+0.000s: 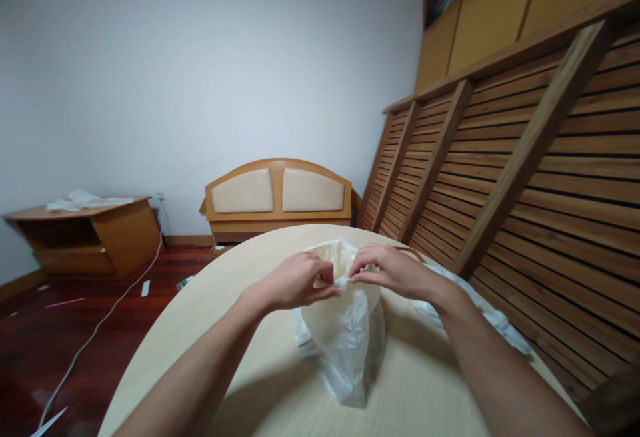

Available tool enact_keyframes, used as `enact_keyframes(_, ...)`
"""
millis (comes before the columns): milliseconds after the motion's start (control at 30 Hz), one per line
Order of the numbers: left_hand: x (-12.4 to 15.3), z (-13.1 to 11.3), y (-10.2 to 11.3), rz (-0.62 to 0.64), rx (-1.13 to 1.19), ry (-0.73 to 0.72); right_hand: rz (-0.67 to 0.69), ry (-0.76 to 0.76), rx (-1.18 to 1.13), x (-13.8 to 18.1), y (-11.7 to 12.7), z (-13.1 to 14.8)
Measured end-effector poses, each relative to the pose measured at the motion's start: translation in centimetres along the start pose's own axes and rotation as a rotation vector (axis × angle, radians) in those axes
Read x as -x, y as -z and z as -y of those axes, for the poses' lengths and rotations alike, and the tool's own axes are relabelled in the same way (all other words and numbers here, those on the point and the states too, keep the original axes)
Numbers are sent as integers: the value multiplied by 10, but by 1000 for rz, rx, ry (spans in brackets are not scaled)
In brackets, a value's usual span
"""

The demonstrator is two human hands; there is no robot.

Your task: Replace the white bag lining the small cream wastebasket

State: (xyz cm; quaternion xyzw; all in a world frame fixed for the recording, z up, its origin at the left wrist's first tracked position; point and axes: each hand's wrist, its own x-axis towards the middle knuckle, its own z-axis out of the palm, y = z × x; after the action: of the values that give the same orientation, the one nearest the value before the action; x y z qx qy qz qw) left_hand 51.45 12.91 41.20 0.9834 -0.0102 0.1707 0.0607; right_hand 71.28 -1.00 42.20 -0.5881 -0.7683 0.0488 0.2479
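Observation:
A thin white plastic bag (345, 337) lies on the round pale wooden table (235, 364) in front of me, its mouth raised between my hands. My left hand (295, 282) pinches the bag's upper edge from the left with fingers closed. My right hand (393, 269) pinches the same edge from the right, fingertips almost touching those of the left. Both forearms reach in from the bottom of the view.
More white plastic (480, 310) lies at the table's right edge beside a slatted wooden bed frame (525, 157) leaning on the wall. A padded headboard (278, 197) stands at the far wall, a low wooden cabinet (85, 234) at the left. A white cable (100, 324) crosses the dark red floor.

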Motion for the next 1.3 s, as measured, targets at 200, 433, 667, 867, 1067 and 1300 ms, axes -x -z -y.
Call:
enact_keyframes(200, 2, 3, 3, 18, 46, -20, -28, -24, -18, 4, 4, -5)
enact_keyframes(433, 4, 4, 2, 37, 55, 0, -42, -50, -10, 6, 6, -8)
enact_keyframes(667, -2, -2, -8, -104, 102, 5, -35, -58, 32, 4, 4, 0)
enact_keyframes(867, -3, -3, -8, -55, 37, -24, -46, -80, -12, 5, 3, -7)
enact_keyframes(1067, 1, -2, -1, 0, 44, -30, -35, -77, -3, 8, 6, -7)
enact_keyframes(1300, 3, 4, 0, 41, 35, -55, -25, -93, -24, 9, 6, -13)
